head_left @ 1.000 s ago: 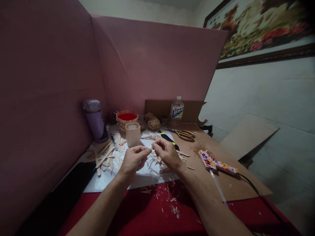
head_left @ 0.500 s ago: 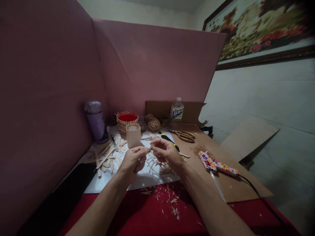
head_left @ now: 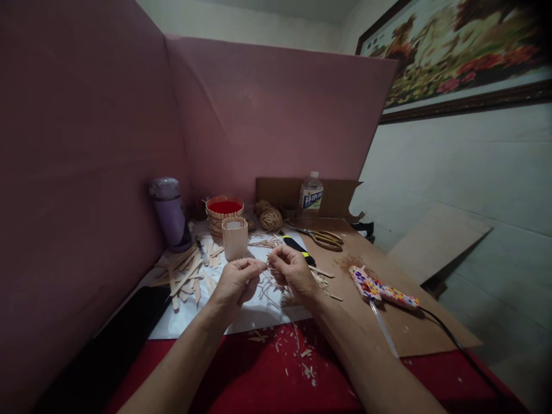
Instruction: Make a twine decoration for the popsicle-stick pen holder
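My left hand (head_left: 238, 282) and my right hand (head_left: 291, 271) meet in front of me above a white sheet (head_left: 259, 316), fingertips nearly touching. Both are closed in a pinch on a thin tan strand of twine (head_left: 268, 267), mostly covered by the fingers. Loose strands hang and lie beneath the right hand. Just behind the left hand stands a small cup made of craft sticks (head_left: 235, 242), upright. Beyond it is a larger stick-sided container (head_left: 216, 223) with a red inside. Balls of twine (head_left: 271, 219) lie at the back.
Craft sticks (head_left: 185, 279) are heaped at left near a purple bottle (head_left: 169, 215). A black-and-yellow utility knife (head_left: 297, 247), scissors (head_left: 328, 238) and a clear bottle (head_left: 311, 198) are behind my right hand. A flowered glue gun (head_left: 366, 283) with its cord rests on cardboard (head_left: 426, 330). Scraps litter the red cloth (head_left: 250, 374).
My right fingers have drawn into a tighter pinch, and the small bundle seen in them before barely shows. Both hands stay close together at almost the same place.
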{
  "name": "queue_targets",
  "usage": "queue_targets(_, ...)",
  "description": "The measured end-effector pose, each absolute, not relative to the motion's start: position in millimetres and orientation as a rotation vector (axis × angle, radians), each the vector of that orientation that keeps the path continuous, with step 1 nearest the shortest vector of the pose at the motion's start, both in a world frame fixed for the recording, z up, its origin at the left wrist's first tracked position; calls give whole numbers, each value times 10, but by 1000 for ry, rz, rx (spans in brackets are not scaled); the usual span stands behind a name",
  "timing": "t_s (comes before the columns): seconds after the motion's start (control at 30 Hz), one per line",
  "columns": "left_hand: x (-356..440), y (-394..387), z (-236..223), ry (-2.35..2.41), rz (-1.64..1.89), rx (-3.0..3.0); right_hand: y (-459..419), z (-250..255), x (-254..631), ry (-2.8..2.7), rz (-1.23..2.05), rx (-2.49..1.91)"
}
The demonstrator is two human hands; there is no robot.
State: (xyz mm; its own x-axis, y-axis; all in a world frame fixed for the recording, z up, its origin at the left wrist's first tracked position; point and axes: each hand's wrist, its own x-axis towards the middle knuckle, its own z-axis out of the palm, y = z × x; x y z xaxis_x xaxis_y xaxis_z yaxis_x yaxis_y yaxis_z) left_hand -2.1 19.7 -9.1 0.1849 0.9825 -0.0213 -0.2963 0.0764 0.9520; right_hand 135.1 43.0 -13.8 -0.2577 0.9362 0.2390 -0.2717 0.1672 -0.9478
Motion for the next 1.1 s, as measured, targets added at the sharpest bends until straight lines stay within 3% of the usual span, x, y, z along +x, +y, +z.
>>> queue_targets(0.43, -24, 246, -106, 952, 1328, 969, 429, -159, 1336, -1656, 1055, -910)
queue_targets(0.9, -3, 222, -83, 960, 1322, 1029, 421, -103, 1348, -1571, 1278, -881)
queue_targets(1.1, -2, 214, -80, 953, 1278, 1039, 419, -96, 1357, -1592, 1172, -916)
